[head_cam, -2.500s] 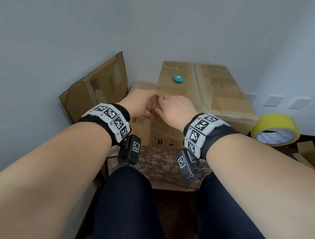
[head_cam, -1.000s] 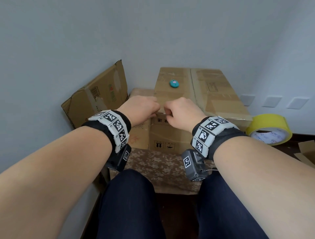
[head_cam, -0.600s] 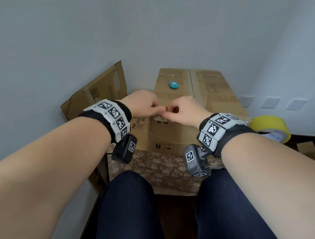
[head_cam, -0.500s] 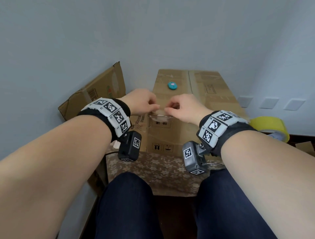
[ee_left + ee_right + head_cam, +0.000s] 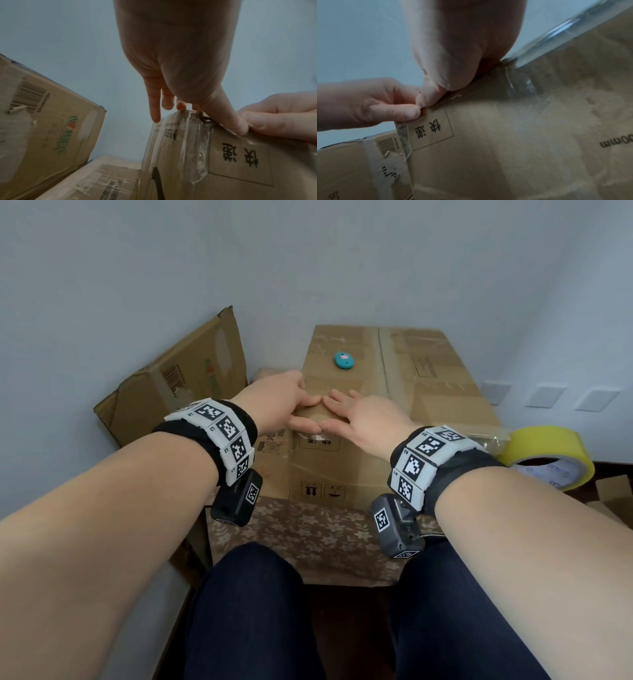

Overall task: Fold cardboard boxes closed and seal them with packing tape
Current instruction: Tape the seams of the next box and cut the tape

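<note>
The box (image 5: 394,392) is set on a floral cloth (image 5: 308,535), near its front edge. Its near top edge is pressed by the left hand (image 5: 277,402) and right hand (image 5: 363,419), fingers straight, thumbs touching over clear tape (image 5: 199,148). A tape roll (image 5: 551,457) lies right of the box.

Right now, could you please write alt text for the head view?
Both hands, left hand and right hand, press flat on the near top edge of a closed cardboard box. A small teal object sits on it; a yellow tape roll lies at right.
</note>
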